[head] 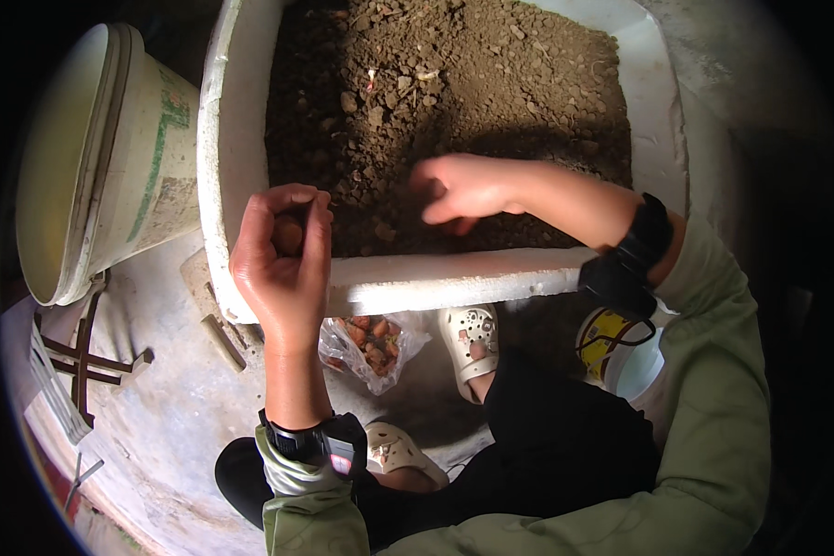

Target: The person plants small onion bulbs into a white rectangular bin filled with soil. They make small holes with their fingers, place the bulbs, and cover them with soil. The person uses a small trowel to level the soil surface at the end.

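A white foam box [459, 281] filled with brown, crumbly soil [403, 76] stands before me. My left hand [285, 243] is curled over the box's near left corner, around a small brownish round object [288, 235], perhaps a bulb. Over the soil near the front wall is my right hand [455, 191], blurred, its fingers bent down; whether it holds anything cannot be made out. Small pale and reddish pieces [370, 80] lie on the soil farther back. On the floor under the front wall, a clear plastic bag [375, 351] contains several reddish-brown bulbs or clumps.
A large white bucket [149, 153] lies tilted against the box's left side. A short wooden stick [224, 342] and a dark metal frame [83, 354] are at the lower left. A small white tub with a yellow label [601, 340] stands right of my clog [471, 344].
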`<state>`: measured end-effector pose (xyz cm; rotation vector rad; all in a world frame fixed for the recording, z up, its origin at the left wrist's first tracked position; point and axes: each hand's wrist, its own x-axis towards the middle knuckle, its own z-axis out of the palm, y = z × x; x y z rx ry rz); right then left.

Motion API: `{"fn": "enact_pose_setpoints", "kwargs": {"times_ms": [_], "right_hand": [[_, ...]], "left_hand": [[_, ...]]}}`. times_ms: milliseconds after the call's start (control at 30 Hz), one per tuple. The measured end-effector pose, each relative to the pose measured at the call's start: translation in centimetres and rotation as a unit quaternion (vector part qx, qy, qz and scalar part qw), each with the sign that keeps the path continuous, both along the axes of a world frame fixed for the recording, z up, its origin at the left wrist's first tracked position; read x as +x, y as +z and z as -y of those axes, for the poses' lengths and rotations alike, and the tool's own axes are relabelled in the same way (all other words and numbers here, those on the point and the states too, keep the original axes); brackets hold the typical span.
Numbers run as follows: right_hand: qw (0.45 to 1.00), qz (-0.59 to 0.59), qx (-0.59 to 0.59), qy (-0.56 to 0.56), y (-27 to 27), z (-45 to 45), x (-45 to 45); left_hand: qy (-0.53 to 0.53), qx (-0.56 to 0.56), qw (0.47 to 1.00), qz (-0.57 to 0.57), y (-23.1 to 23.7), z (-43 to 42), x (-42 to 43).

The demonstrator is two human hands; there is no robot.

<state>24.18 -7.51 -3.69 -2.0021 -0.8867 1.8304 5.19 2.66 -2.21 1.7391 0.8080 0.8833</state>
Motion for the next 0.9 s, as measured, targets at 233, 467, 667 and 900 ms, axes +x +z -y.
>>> {"fn": "enact_pose_setpoints", "kwargs": {"times_ms": [233, 467, 667, 900], "right_hand": [[0.990, 0.072, -0.118, 0.026, 3.1, 3.2, 4.2], [0.987, 0.018, -0.138, 0.077, 0.3, 2.0, 1.7], [0.994, -0.043, -0.061, 0.084, -0.3, -6.4, 0.2], [0.980, -0.074, 0.181, -0.015, 0.1, -4.3, 4.7]], "left_hand": [[0.001, 0.008, 1.000, -0.024, 0.1, -0.3, -0.3], [0.012, 0.017, 0.999, -0.043, 0.1, -0.2, -0.2], [0.013, 0.017, 0.999, -0.032, 0.2, -0.3, -0.2], [0.011, 0.016, 0.999, -0.035, 0.3, -0.3, -0.2]]}}
